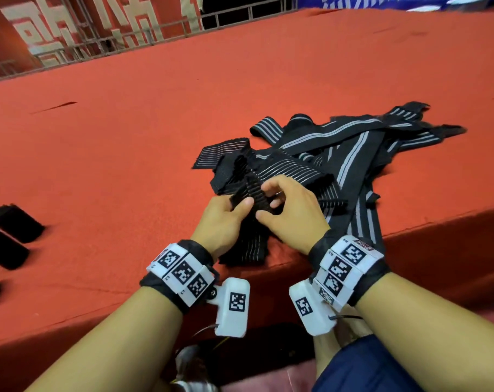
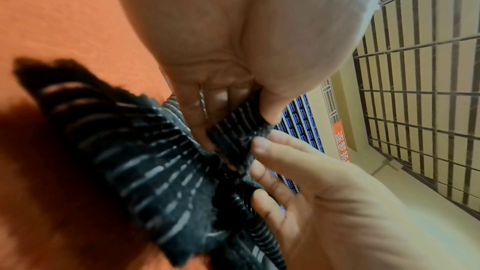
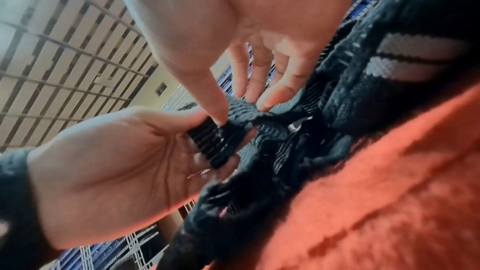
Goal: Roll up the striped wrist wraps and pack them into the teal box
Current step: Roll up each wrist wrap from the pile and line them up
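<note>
A black wrist wrap with thin grey stripes point(image 1: 250, 193) is held up between both hands near the front edge. My left hand point(image 1: 237, 206) pinches its folded end between thumb and fingers, which shows plainly in the left wrist view point(image 2: 233, 126). My right hand point(image 1: 268, 202) pinches the same wrap beside it with thumb and fingertips point(image 3: 241, 108). The wrap's tail point(image 1: 246, 250) trails down towards the table edge. A loose pile of striped wraps point(image 1: 339, 148) lies just behind the hands. The teal box is not in view.
The red carpeted surface point(image 1: 127, 123) stretches far back to a metal railing point(image 1: 99, 43). Three dark rolled wraps point(image 1: 14, 222) lie at the left edge. The table's front edge point(image 1: 282, 267) runs right under my wrists.
</note>
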Motion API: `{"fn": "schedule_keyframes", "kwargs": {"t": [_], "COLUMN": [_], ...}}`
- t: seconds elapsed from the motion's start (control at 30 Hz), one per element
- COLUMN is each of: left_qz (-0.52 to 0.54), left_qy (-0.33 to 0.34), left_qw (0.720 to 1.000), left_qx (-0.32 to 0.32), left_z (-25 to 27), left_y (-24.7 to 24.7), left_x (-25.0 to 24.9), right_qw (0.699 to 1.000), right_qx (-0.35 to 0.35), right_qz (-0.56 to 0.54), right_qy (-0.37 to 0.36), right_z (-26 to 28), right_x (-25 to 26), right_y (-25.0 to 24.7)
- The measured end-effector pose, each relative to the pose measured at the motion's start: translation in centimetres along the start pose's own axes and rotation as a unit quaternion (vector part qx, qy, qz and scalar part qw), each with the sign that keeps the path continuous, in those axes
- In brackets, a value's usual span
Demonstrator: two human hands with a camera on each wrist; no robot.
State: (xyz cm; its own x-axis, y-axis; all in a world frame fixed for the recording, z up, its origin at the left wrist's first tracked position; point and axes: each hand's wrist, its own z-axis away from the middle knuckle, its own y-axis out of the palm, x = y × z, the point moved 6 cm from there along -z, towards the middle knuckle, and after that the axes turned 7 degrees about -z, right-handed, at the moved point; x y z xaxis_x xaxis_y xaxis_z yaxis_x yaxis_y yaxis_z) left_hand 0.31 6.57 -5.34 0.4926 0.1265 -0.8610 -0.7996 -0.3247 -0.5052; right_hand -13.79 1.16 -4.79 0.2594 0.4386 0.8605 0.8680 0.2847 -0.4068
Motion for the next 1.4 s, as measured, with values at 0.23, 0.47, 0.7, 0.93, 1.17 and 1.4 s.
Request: {"fn": "schedule_keyframes", "kwargs": {"t": [0.23, 0.47, 0.7, 0.93, 1.17, 1.4], "left_qz": [-0.059, -0.027, 0.163, 0.336, 0.321, 0.266], "left_qy": [0.031, 0.013, -0.041, -0.115, -0.112, -0.087], "left_qw": [0.998, 0.999, 0.985, 0.933, 0.935, 0.942], "left_qx": [0.006, -0.032, -0.028, -0.064, -0.1, -0.185], "left_z": [0.3, 0.4, 1.7, 1.7, 1.3, 1.2], "left_y": [-1.0, -2.2, -2.7, -3.7, -5.0, -7.0], "left_x": [-1.1, -0.6, -0.7, 1.6, 2.4, 3.6], "right_qw": [0.999, 0.995, 0.981, 0.98, 0.967, 0.964], "right_qx": [-0.004, 0.057, 0.102, 0.153, 0.164, 0.092], "right_qz": [0.036, 0.073, 0.145, 0.121, 0.19, 0.248], "right_qy": [-0.007, 0.038, 0.083, 0.05, 0.04, 0.032], "right_z": [-0.5, -0.6, -0.7, -0.9, -0.6, -1.4], "right_x": [0.5, -0.2, -1.1, 0.0, 0.2, 0.9], "right_y": [-0.1, 0.6, 1.2, 1.7, 3.7, 4.0]}}
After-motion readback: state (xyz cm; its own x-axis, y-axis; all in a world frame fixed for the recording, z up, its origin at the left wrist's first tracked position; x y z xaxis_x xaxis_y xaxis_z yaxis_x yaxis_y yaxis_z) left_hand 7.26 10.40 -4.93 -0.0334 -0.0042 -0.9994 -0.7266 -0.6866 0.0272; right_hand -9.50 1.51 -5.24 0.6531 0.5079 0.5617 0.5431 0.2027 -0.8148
